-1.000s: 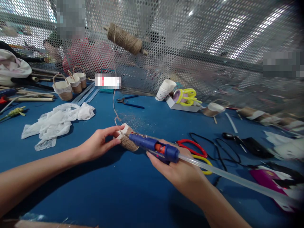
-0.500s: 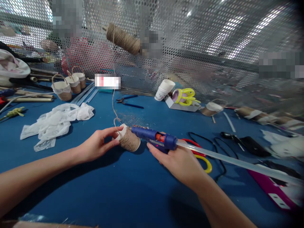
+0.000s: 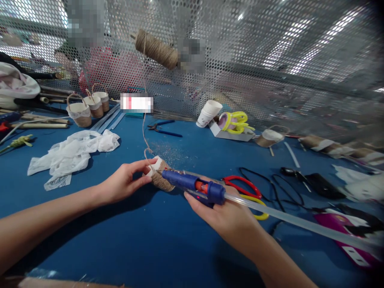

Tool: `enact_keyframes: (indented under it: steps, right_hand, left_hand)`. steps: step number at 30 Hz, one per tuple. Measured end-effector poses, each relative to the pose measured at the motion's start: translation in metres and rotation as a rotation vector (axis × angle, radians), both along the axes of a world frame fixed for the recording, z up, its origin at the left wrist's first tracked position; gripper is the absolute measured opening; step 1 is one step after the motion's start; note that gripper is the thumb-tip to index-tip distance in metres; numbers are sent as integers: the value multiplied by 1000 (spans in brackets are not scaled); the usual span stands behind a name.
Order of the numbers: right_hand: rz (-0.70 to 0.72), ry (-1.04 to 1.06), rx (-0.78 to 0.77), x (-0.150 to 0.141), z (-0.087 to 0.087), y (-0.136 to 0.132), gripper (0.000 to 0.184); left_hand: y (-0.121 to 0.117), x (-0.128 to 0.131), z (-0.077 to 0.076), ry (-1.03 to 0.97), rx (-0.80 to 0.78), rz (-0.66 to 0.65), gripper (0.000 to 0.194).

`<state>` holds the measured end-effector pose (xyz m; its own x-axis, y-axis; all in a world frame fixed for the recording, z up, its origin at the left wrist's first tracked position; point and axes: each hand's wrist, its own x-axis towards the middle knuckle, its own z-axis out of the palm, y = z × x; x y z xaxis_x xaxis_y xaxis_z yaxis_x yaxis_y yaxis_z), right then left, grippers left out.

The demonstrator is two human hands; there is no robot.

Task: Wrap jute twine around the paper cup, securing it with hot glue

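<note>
- Our left hand (image 3: 127, 181) pinches the twine-wrapped cup (image 3: 162, 182), tilted between our 2 hands.
- Our right hand (image 3: 229, 216) grips the glue gun (image 3: 183, 180), nozzle at the cup.
- We're likely gluing twine (image 3: 143, 130); the next move needs steady aim.

Glue gun (image 3: 180, 179): smooth blue plastic, faint sheen. Glue stick (image 3: 279, 216): translucent, glossy. Cup (image 3: 154, 165): matt white paper under rough, hairy twine (image 3: 163, 183). Tabletop (image 3: 168, 248): smooth, soft shine. Mesh wall (image 3: 255, 48): perforated metal, bright glints. Crumpled cloth (image 3: 70, 154): thin, gauzy from here.
</note>
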<state>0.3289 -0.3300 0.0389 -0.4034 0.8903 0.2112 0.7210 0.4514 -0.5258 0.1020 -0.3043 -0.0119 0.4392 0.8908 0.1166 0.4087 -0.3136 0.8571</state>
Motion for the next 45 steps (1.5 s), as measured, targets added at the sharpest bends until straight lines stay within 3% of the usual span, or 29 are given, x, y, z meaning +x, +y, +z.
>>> enact_keyframes:
  steps: [5, 13, 22, 30, 34, 37, 45]
  right_hand:
    - [-19, 29, -43, 1, -11, -4, 13]
    - [-39, -2, -17, 1, 4, 3, 10]
    - [-93, 45, -74, 8, -6, 12, 21]
    - [-163, 242, -372, 6, 1, 21, 23]
    - [-210, 407, -295, 18, -4, 43, 28]
    - [-374, 216, -151, 27, -10, 70, 29]
    - [-498, -64, -167, 31, -34, 126, 32]
  left_hand:
    - [0, 0, 1, -2, 12, -6, 35]
    - [0, -1, -1, -1, 26, -1, 32]
    - [-1, -2, -1, 31, 50, 0, 34]
    - [-1, -2, -5, 15, 65, 12, 42]
    - [-1, -2, -6, 22, 76, 13, 38]
    - [-1, -2, -6, 28, 85, 11, 34]
    - [-2, -2, -5, 10, 94, 18, 30]
